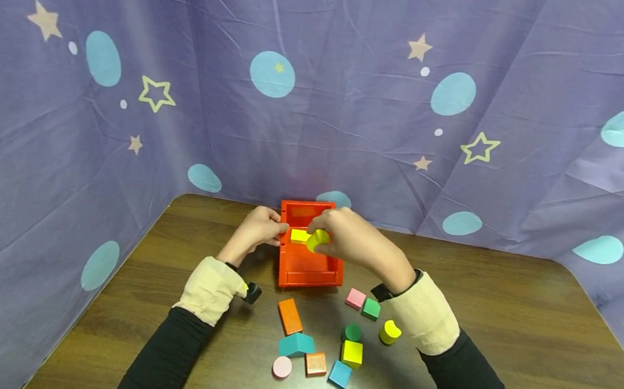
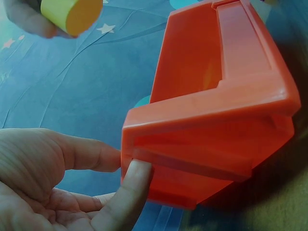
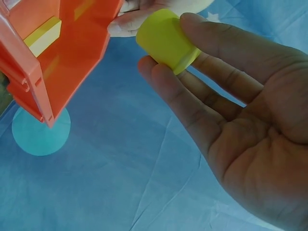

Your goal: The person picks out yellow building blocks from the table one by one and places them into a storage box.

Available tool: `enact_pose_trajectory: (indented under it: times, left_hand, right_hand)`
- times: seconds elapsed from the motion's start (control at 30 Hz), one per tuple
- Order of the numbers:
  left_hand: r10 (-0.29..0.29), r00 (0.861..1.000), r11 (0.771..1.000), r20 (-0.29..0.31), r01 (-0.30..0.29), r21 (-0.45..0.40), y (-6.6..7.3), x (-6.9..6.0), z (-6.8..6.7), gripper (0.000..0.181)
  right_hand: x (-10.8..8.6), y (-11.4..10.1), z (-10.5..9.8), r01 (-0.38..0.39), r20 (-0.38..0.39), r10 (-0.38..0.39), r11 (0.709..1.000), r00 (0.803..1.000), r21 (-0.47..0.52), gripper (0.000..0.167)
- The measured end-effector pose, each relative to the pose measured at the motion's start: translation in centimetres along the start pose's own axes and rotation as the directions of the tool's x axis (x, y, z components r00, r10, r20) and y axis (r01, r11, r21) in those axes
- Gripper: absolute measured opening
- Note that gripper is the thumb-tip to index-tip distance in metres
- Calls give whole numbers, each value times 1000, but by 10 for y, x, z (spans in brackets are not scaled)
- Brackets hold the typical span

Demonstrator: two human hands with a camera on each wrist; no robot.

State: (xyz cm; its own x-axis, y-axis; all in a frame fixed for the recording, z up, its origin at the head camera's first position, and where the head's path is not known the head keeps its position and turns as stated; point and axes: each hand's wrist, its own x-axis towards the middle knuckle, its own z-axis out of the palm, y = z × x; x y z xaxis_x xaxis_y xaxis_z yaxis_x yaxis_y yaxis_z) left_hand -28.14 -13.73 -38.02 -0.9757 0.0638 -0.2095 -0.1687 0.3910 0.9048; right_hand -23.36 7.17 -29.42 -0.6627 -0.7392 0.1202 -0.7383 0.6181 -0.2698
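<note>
A red open-topped plastic bin (image 1: 311, 278) stands near the back of the table. My left hand (image 1: 258, 230) holds its left rim, thumb on the side wall and index fingertip at the edge in the left wrist view. Above the bin's right part, my right hand (image 1: 355, 241) pinches a yellow cylinder block (image 3: 166, 41) between thumb and fingertips. The cylinder is clear of the bin's walls in the right wrist view. Inside the bin lies a yellow rectangular block (image 1: 299, 236), partly hidden by the right hand in the head view.
In front of the bin lie an orange block (image 1: 290, 317), a teal block (image 1: 297, 345), a pink cylinder (image 1: 282, 367), a blue block (image 1: 340, 375), a yellow cube (image 1: 352, 354) and a notched yellow block (image 1: 390, 332), among several others. A patterned curtain (image 1: 318, 137) hangs behind the table.
</note>
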Motion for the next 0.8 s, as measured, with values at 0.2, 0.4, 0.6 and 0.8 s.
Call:
enact_pose_trajectory:
  times: [0.2, 0.4, 0.6, 0.8]
  left_hand:
    - [-2, 1000, 1000, 0, 2, -2, 0, 0, 0, 24]
    - [4, 1000, 1000, 4, -4, -9, 0, 1, -1, 14]
    - [-9, 1000, 1000, 5, 9, -21, 0, 1, 0, 21]
    - [-13, 1000, 1000, 3, 13, -18, 1, 0, -1, 25]
  right_hand:
    - [11, 2, 4, -4, 15, 4, 1000, 1000, -12, 24]
    - [20, 0, 10, -29, 53, 30, 999, 998, -15, 27]
    - [29, 0, 15, -35, 77, 39, 999, 996, -42, 26]
    - [37, 1, 20, -44, 114, 48, 998, 992, -41, 26]
